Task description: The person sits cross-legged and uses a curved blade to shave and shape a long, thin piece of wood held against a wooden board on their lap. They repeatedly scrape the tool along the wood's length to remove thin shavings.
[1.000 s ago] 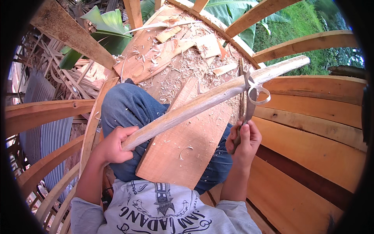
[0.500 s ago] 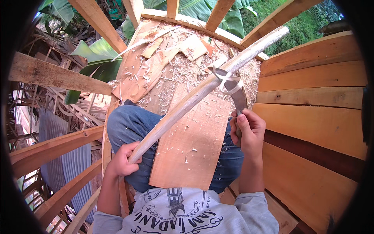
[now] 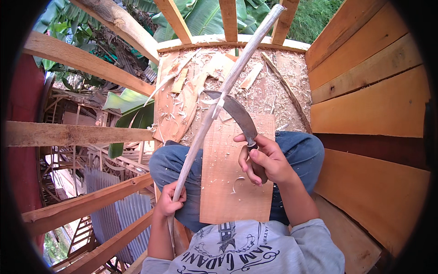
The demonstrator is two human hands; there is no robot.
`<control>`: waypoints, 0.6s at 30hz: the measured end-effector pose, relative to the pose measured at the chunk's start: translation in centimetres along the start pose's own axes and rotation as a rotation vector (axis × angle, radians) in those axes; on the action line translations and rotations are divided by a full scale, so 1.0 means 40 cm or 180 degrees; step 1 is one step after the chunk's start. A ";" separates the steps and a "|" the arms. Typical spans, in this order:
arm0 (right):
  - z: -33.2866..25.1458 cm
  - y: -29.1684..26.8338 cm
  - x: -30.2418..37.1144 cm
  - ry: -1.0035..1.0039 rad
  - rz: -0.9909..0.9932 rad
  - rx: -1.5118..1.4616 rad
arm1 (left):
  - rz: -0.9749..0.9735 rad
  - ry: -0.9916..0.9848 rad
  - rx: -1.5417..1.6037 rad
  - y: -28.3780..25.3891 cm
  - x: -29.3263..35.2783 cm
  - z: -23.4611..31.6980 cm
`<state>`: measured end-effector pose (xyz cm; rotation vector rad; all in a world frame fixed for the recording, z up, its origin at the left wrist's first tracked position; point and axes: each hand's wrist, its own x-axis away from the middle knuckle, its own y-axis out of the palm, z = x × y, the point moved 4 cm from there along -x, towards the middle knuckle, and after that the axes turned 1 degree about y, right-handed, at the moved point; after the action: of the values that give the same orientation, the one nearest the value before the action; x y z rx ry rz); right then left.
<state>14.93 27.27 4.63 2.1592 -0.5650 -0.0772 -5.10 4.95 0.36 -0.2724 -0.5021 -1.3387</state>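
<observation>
My left hand [image 3: 172,199] is closed round the lower part of a long, pale wooden stick [image 3: 196,141]. The stick slants up and away to the right, its far end above the front rail. In my right hand [image 3: 262,160] is a curved sickle-like knife [image 3: 238,114], its handle in my palm and the fingers loosely round it. The blade lies against the middle of the stick, its tip pointing left. A freshly cut pale patch and a curl of wood show at the blade. Under the knife, a flat board [image 3: 237,201] rests on my lap.
Shavings and wood scraps [image 3: 182,100] cover the floor ahead. A thin dark stick [image 3: 292,91] lies there on the right. Plank walling [image 3: 369,109] rises at my right; wooden rails [image 3: 82,133] run along the left. Banana leaves [image 3: 196,23] hang beyond the front rail [image 3: 205,42].
The stick now stands steeper, its lower end nearer my body. My right hand and knife have come left and nearer, and the blade sits lower on the stick. The view has shifted.
</observation>
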 end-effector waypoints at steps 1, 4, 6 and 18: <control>0.008 -0.001 -0.003 0.0100 0.0068 0.0252 | 0.0054 -0.0019 -0.0066 0.003 -0.001 0.005; 0.007 -0.007 -0.004 0.0068 0.0326 0.0745 | 0.0127 -0.0130 -0.0108 0.008 -0.001 0.010; 0.003 -0.010 -0.009 -0.0540 0.0848 0.1800 | 0.0148 -0.0188 -0.0070 0.009 0.001 0.013; 0.051 0.025 -0.024 -0.0344 -0.0854 0.2273 | 0.0171 -0.0082 -0.0258 0.002 -0.003 0.006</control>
<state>13.19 25.66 4.01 2.9356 -0.3898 -0.1574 -5.06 5.17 0.51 -0.3679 -0.4598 -1.3061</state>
